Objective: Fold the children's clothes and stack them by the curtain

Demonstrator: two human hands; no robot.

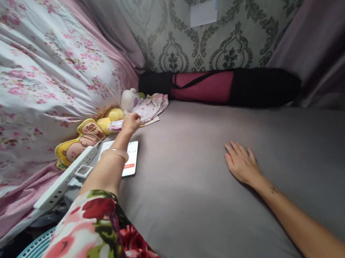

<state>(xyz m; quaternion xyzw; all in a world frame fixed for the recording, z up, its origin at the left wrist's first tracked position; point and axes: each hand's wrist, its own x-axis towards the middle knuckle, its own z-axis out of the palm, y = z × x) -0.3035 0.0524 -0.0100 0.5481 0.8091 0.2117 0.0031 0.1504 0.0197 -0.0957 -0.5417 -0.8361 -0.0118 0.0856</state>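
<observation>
Touching smooth grey fabric [185, 202], the right grip [242, 163] lies splayed.

Soft, dim light falls unevenly — brightest on the floral fabric [30, 60], duller toward the right-hand curtain [311, 24]. The phone [133, 156] screen glows white. Shading on the grey sheet [188, 201] is faint; fine detail looks smeared — and wide-angle distortion stretches the edges.
</observation>
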